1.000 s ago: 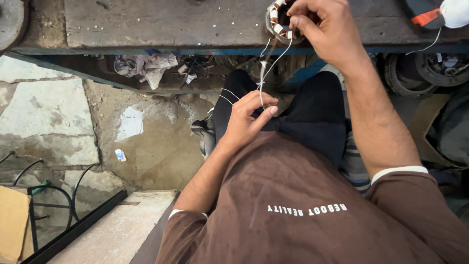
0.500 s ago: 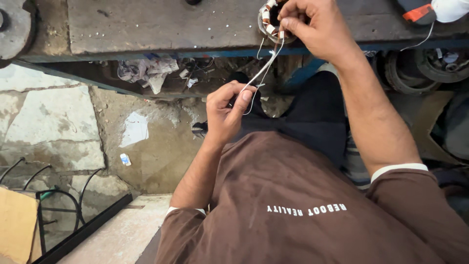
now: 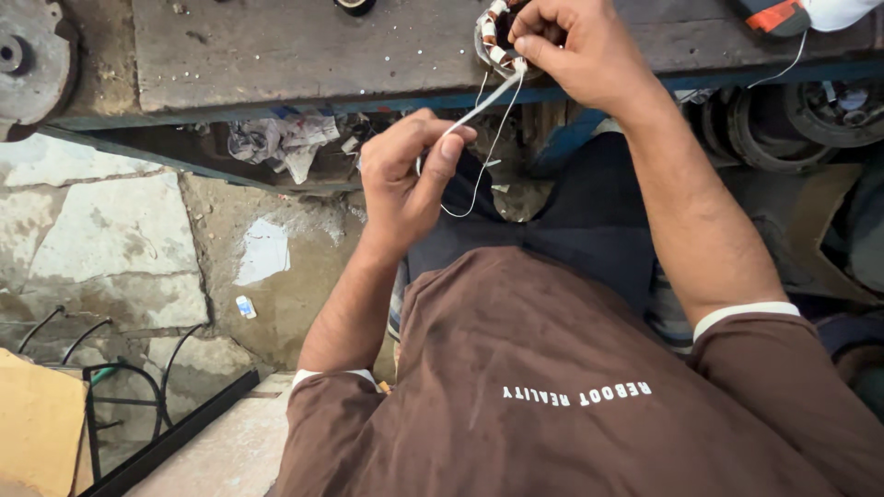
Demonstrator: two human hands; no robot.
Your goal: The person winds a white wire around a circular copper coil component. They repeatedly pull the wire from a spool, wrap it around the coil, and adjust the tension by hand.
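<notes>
Left hand (image 3: 405, 179) has risen, pulling white cord (image 3: 479, 109) taut; right hand (image 3: 575, 51) pins the coil (image 3: 493, 41) — benchtop.

Matt white cord (image 3: 479, 109), rough worn workbench (image 3: 276, 51), cracked stone floor (image 3: 101, 239), brown cloth shirt (image 3: 571, 387)

Light: soft, even daylight, moderately bright; no hard-edged shadows.
Shadow: deep shade under the workbench (image 3: 276, 55); dim at the right edge.
Glare: pale stone floor (image 3: 101, 239) is brightest, not blown out.
Sharpness: left hand (image 3: 405, 179), right hand (image 3: 580, 51) and brown shirt (image 3: 571, 387) are crisp; no motion blur.
Distortion: wide-angle view; bench edge tilts and bows slightly toward the corners.
</notes>
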